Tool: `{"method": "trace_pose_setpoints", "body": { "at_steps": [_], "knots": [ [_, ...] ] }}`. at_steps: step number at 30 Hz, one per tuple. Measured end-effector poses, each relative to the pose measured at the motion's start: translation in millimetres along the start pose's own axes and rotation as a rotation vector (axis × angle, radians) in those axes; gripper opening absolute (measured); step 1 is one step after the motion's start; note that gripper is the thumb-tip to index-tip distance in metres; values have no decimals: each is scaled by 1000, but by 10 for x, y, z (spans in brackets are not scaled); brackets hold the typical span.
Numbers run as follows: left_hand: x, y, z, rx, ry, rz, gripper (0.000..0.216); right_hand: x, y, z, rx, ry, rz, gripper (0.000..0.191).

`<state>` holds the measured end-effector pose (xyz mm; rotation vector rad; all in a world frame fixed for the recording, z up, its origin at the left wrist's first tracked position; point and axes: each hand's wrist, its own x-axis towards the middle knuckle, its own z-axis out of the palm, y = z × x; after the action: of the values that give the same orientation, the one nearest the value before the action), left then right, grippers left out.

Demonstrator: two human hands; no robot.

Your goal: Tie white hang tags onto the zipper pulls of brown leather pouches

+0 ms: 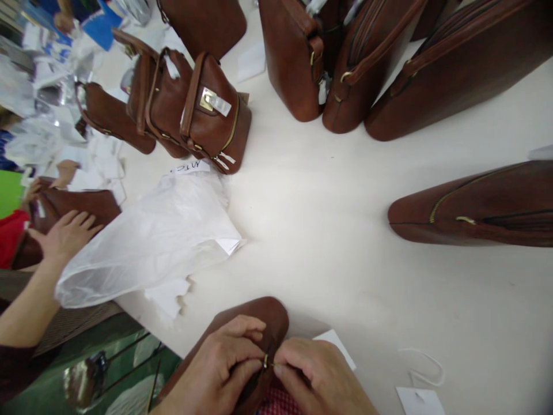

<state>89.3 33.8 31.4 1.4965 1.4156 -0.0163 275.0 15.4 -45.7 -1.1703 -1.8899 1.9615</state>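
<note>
A brown leather bag [254, 320] lies at the near edge of the white table [328, 230], with red checked lining showing at its opening. My left hand [216, 372] grips the bag's top edge, fingers curled. My right hand [319, 377] pinches a small gold zipper pull [265, 361] between the two hands. A white card [337, 344] lies just behind my right hand.
Several brown bags stand around: small ones [203, 109] at the back left, larger ones [367, 63] at the back, one lying at the right [475, 207]. A white plastic bag [155, 236] lies left. Another person's hand [64, 233] rests on a bag at far left.
</note>
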Motion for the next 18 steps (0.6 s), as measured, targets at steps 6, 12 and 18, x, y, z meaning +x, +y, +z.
{"method": "trace_pose_setpoints", "body": {
  "at_steps": [6, 12, 18],
  "knots": [
    [-7, -42, 25, 108, -100, 43, 26, -64, 12, 118, 55, -39, 30, 17],
    [-147, -91, -41, 87, -235, -25, 31, -168, 23, 181, 251, -42, 27, 26],
    [-177, -67, -85, 0, -255, -38, 34, -167, -70, 186, 372, -60, 119, 11]
  ]
}}
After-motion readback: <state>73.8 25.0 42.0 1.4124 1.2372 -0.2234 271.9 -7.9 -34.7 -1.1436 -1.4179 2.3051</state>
